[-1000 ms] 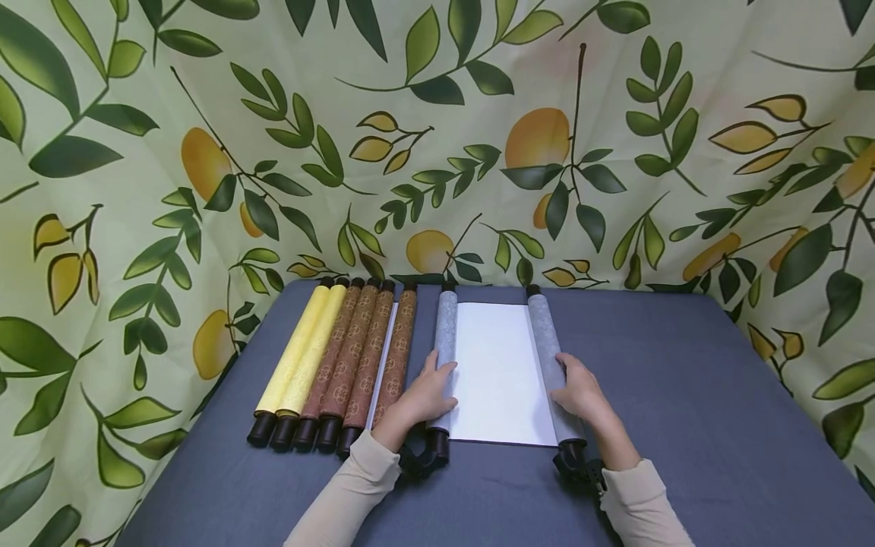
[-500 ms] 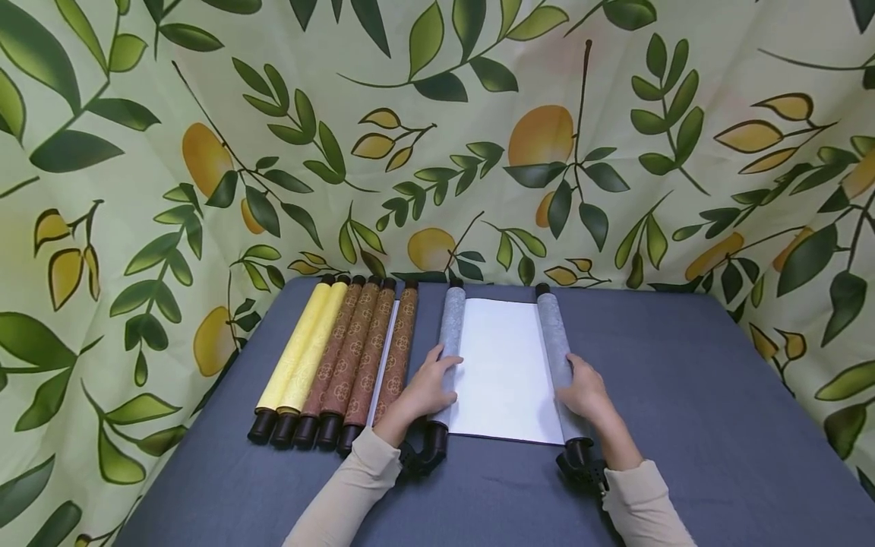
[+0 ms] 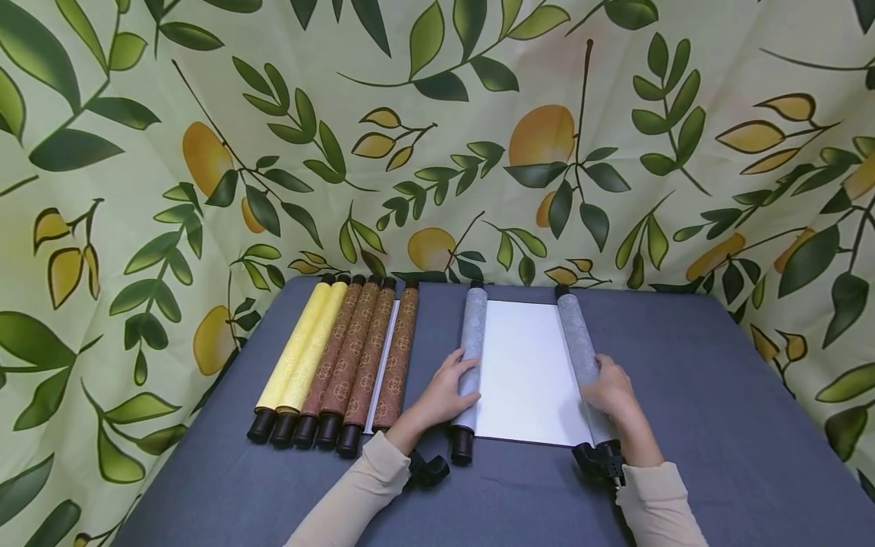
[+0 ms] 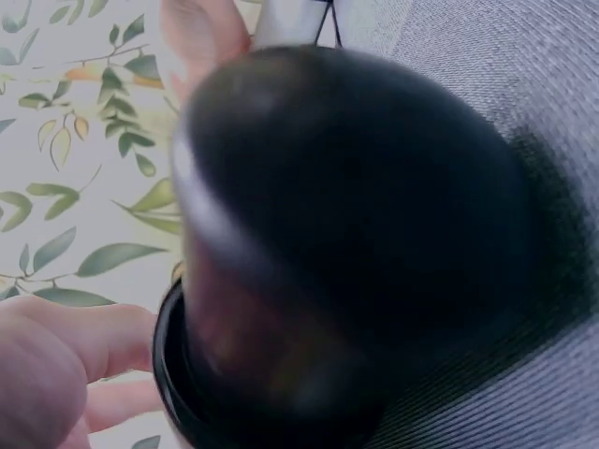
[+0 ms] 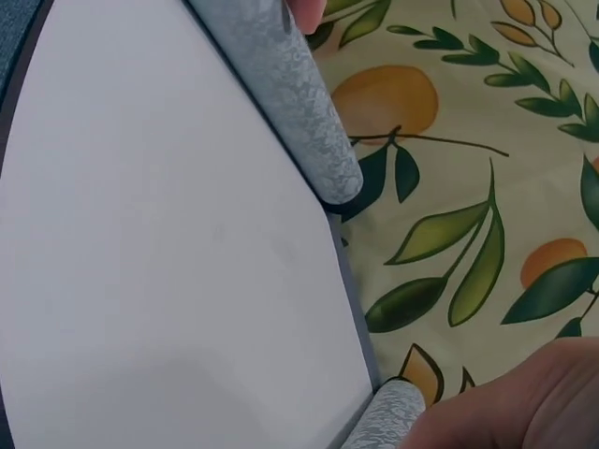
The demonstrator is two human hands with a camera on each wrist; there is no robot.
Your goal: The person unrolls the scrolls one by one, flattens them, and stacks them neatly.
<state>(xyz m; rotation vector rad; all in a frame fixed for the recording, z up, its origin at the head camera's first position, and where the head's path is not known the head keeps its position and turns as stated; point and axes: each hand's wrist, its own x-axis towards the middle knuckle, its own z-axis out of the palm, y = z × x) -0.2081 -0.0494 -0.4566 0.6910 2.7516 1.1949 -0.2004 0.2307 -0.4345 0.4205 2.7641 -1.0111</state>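
Note:
A hanging scroll with bare white paper (image 3: 526, 372) lies partly unrolled on the table, between two grey-blue patterned rolls with dark end knobs. My left hand (image 3: 446, 391) grips the near half of the left roll (image 3: 474, 319), thumb toward the paper and fingers over the top. Around the right roll (image 3: 576, 327) my right hand (image 3: 611, 391) curls from its outer side. A blurred black end knob (image 4: 356, 206) fills much of the left wrist view, beside my fingers. The right wrist view has the white paper (image 5: 168, 243) between both rolls, and part of a hand (image 5: 515, 402) at lower right.
Left of the scroll, two yellow rolled scrolls (image 3: 311, 346) and several brown patterned ones (image 3: 349, 365) lie side by side. A pale strip (image 3: 383, 372) shows between the last two brown rolls. The blue-grey tablecloth (image 3: 697, 395) reaches back to a leaf-and-fruit printed curtain (image 3: 472, 213).
Both hands and the grey-blue scroll have shifted right, widening the gap to the brown rolls. The rolls' spacing stays about the same. The yellow and brown scrolls have not moved.

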